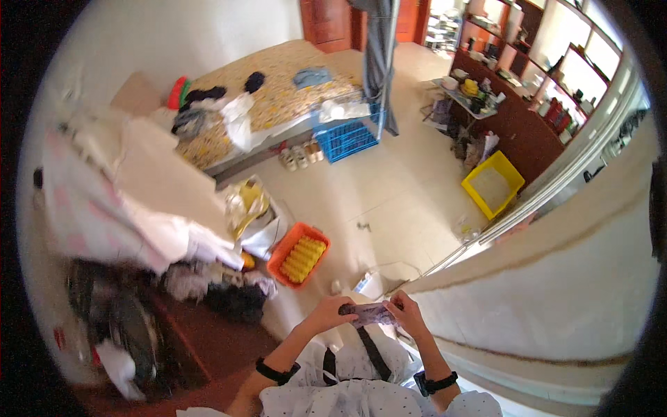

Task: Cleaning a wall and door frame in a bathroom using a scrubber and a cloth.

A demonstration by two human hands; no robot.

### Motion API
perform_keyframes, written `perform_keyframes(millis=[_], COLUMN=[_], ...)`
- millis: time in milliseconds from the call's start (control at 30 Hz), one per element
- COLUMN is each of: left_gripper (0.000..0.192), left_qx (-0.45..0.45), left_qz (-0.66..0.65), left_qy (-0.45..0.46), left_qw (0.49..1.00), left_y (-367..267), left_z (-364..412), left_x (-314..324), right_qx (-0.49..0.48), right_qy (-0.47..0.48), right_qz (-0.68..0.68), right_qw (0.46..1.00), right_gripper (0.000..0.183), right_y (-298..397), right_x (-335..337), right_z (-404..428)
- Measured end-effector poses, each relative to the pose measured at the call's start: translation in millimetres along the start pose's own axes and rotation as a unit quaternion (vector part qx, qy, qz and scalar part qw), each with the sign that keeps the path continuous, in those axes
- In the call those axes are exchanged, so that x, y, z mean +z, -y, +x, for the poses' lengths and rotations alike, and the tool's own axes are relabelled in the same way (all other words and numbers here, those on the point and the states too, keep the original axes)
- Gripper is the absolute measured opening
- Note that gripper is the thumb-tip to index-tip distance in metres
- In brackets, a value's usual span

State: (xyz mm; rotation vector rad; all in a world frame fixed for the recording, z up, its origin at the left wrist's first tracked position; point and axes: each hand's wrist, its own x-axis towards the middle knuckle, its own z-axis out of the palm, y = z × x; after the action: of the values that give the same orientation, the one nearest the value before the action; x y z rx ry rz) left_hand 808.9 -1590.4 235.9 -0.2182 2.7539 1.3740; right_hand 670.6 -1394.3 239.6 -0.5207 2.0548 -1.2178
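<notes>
Between my two hands, close to my body at the lower middle, is a small piece of greyish-purple patterned cloth (373,314). My left hand (337,313) grips its left end, thumb against the cloth near a dark rolled part. The right end is pinched by the fingers of my right hand (404,314). Both wrists wear black bands. Below the cloth, black straps hang over white dotted clothing (359,359). An orange plastic basket (327,245) with yellow rolled items (303,259) stands on the floor beyond my left hand.
A bed (284,99) with scattered clothes stands at the back left, a blue crate (348,143) beside it. Cardboard (161,172) and draped cloth lie left. A yellow tray (466,185) sits on the floor at right, below a cluttered small table (471,107). A pale wall or panel borders my right side.
</notes>
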Motion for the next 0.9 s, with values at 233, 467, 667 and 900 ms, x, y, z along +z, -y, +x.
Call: perform_keyframes(millis=[233, 467, 667, 900], left_gripper=[0.030, 0.023, 0.016, 0.015], left_qx=[-0.057, 0.001, 0.169, 0.232], left_qz=[-0.119, -0.191, -0.099, -0.085], left_qy=[0.015, 0.121, 0.318, 0.492], left_qw=[0.991, 0.974, 0.928, 0.835], left_y=[72, 21, -64, -119], left_z=[200, 432, 575, 715], left_x=[-92, -122, -61, 55], right_qx=[-0.071, 0.032, 0.097, 0.176], right_qy=[-0.025, -0.234, -0.456, -0.593], right_qz=[-0.062, -0.014, 0.099, 0.294], right_qw=[0.995, 0.972, 0.879, 0.728], right_gripper=[0.033, 0.032, 0.024, 0.026], right_y=[18, 43, 35, -23], right_x=[-44, -130, -201, -242], right_z=[188, 253, 242, 264])
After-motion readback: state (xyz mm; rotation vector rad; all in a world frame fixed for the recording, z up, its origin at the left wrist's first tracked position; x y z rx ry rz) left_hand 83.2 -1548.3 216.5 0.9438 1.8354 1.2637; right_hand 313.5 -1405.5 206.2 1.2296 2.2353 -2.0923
